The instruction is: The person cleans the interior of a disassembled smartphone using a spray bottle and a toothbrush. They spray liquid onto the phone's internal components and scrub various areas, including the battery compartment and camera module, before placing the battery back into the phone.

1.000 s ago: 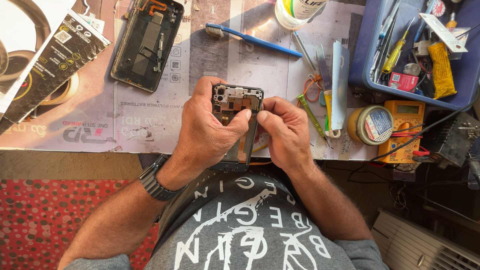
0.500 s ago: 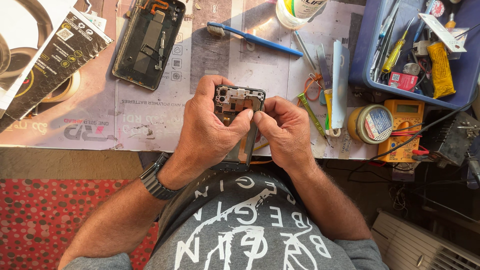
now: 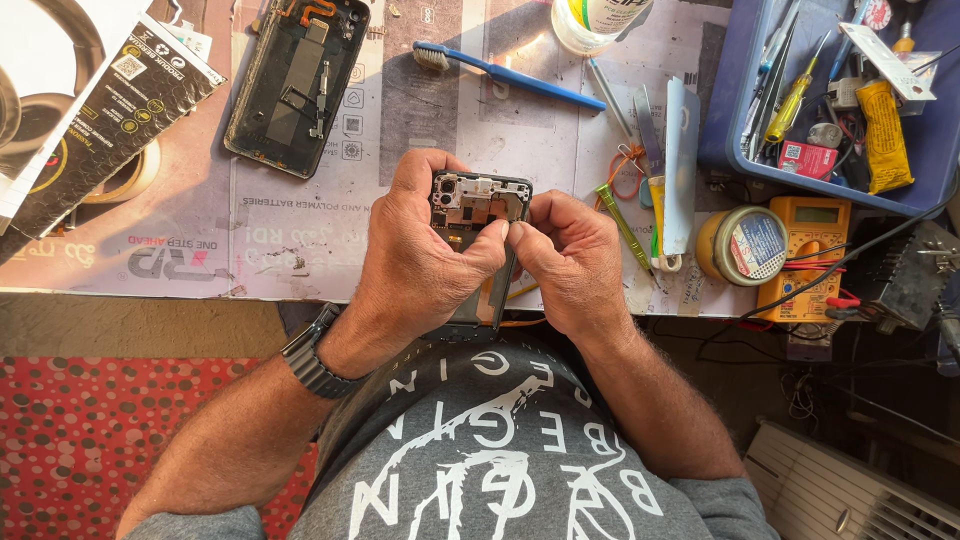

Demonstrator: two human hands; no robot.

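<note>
My left hand wraps around an opened phone body, its bare circuit board and camera module facing up. Close against it, my right hand pinches at the board's upper right corner with thumb and forefinger. What sits between those fingertips is too small to tell. Both hands hover over the near edge of the worktable. A dark watch is on my left wrist.
A second opened phone shell lies at the back left, a blue toothbrush behind the hands. A green screwdriver, tweezers, a round tin and a yellow multimeter lie right. A blue tray holds tools.
My right thumb and forefinger have shifted slightly on the board's top edge. The phone body stays in the same place in my left hand.
</note>
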